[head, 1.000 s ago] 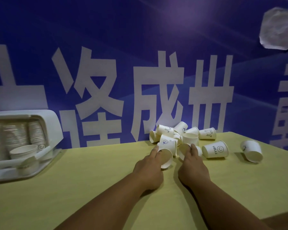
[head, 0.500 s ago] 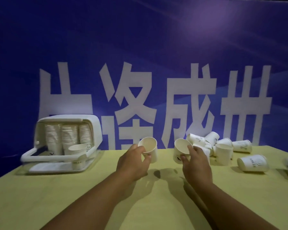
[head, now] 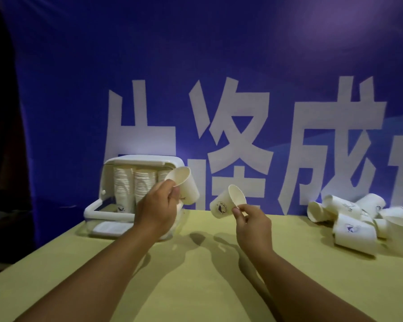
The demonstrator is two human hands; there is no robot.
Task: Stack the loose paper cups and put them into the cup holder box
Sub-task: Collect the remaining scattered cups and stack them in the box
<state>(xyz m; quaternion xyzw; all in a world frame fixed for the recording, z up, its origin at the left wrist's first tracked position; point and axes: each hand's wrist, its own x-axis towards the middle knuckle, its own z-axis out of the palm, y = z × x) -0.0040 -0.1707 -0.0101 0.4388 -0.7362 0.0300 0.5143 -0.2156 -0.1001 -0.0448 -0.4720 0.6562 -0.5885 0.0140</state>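
Blue banner (head: 196,66) with large white characters fills the background behind a yellow-green table (head: 219,287), seen here through the head camera I am monitoring. At centre frame, the left hand (head: 157,209) curls its fingers round a white paper cup (head: 184,188), tilted with its mouth toward the upper left, in front of the cup holder box (head: 144,160) at centre left. The right hand (head: 251,220) pinches the rim of a second cup (head: 227,202) between thumb and fingertips, its base pointing lower left. The two cups are near each other but apart. Inside the open box, stacks of cups (head: 123,187) stand upright in a row. A heap of loose cups (head: 349,217) lies tumbled at the right edge of the frame.

I judge the step in hand to be nesting: two cups are picked up, not yet joined. The next move calls for turning one cup so that a base meets a mouth, since the bases now face each other, then sliding it in without crushing the thin walls. Going by the heap, much of the task remains.

Against half a second ago, both hands sit higher in the frame. The box, then well clear to the left, now stands behind the left hand, and the heap has slid to the right edge.
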